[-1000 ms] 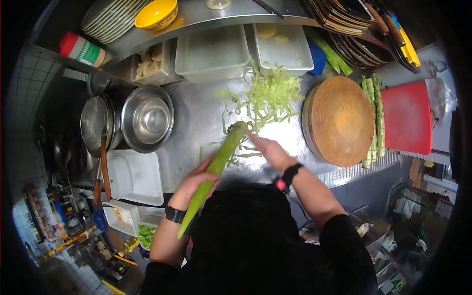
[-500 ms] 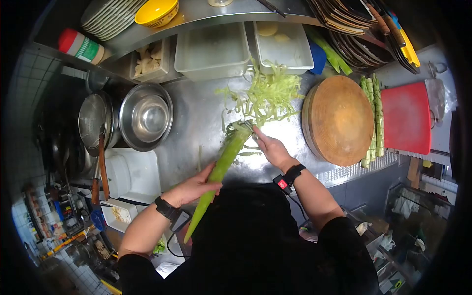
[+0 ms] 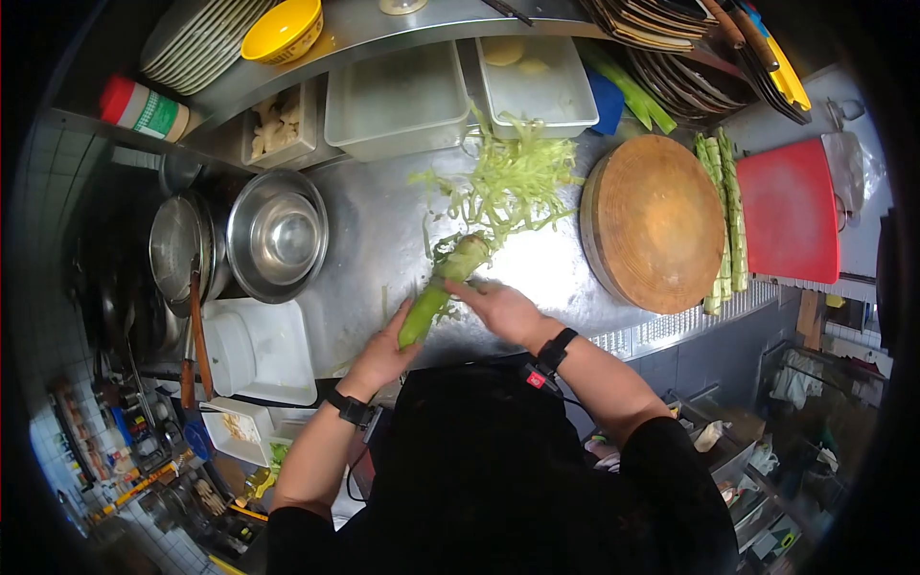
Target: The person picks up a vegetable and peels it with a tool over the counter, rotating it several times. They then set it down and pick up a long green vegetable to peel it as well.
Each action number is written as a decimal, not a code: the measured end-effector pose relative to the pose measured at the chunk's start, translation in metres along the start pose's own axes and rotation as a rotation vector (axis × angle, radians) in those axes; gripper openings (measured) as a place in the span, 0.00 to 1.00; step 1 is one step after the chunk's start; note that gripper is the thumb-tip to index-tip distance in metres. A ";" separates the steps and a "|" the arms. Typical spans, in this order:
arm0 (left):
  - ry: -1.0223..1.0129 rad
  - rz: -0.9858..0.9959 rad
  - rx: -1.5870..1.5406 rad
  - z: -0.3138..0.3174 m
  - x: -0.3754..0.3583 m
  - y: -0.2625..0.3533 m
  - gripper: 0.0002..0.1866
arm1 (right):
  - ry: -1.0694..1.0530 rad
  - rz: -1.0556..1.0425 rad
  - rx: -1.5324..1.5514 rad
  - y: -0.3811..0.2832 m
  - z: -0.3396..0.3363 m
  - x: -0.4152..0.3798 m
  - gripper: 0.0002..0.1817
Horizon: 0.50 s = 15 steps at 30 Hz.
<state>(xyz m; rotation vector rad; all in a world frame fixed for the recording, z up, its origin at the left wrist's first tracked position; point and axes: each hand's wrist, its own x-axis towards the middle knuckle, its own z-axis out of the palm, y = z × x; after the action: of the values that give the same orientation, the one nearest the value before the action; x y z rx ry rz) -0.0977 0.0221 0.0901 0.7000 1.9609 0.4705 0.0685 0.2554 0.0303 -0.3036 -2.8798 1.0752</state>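
Item 1: green stem veg, prob. celtuce (image 3: 443,287). Lies slantwise at mid desk (image 3: 383,230), thick end toward the back, thin end toward the front edge.

Item 2: left hand (image 3: 383,353), at front edge. Grip clamped on the stem's thin end.

Item 3: right hand (image 3: 500,309), just right of the stem, fingers curled together near its middle. A peeler may be in there, but we can't tell; the tool is hidden.

Handling note, our judgement: keep the left grip firm and low so the stem won't roll on the slick steel; run strokes away from the body toward the thick end; turn the stem a little after each pass; keep left fingers out of the stroke line.

Item 4: pile of pale green peelings (image 3: 513,187), touching the stem's thick end, toward the back edge. It crowds the stroke's far end; we'd push it aside.

Item 5: round wooden board (image 3: 656,220), right side, near the right hand. Peeled stems (image 3: 724,206) along its right rim, red board (image 3: 791,211) beyond.

Item 6: steel bowl (image 3: 278,235) w/ pans, left side. White tray (image 3: 264,350) at front left corner.

Item 7: white tubs (image 3: 398,101) along the back edge. Shelf above w/ plates, yellow bowl (image 3: 281,27).
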 end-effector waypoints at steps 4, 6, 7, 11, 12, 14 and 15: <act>0.155 0.133 0.077 0.013 -0.004 -0.006 0.45 | 0.068 -0.056 0.009 0.047 0.021 0.003 0.40; 0.055 -0.057 -0.019 0.006 -0.011 0.014 0.44 | -0.056 0.448 -0.199 0.086 -0.008 0.020 0.38; 0.052 -0.056 -0.011 0.005 -0.015 0.014 0.44 | 0.027 0.377 -0.200 0.088 -0.014 0.012 0.37; 0.102 -0.024 0.047 0.010 -0.016 0.010 0.43 | 0.138 0.191 -0.034 0.054 -0.021 0.011 0.37; 0.119 0.001 0.066 0.010 -0.015 0.009 0.43 | 0.138 0.129 0.015 0.038 -0.016 0.011 0.39; 0.113 -0.002 0.077 0.007 -0.015 0.011 0.43 | 0.125 -0.057 -0.010 0.027 0.017 0.008 0.41; 0.104 -0.004 0.089 0.006 -0.015 0.013 0.43 | 0.128 -0.050 -0.007 0.033 0.025 0.006 0.41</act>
<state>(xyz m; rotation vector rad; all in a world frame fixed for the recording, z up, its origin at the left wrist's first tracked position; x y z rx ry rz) -0.0834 0.0223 0.1052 0.7404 2.0912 0.4275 0.0651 0.2648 -0.0099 -0.2874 -2.7639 0.9989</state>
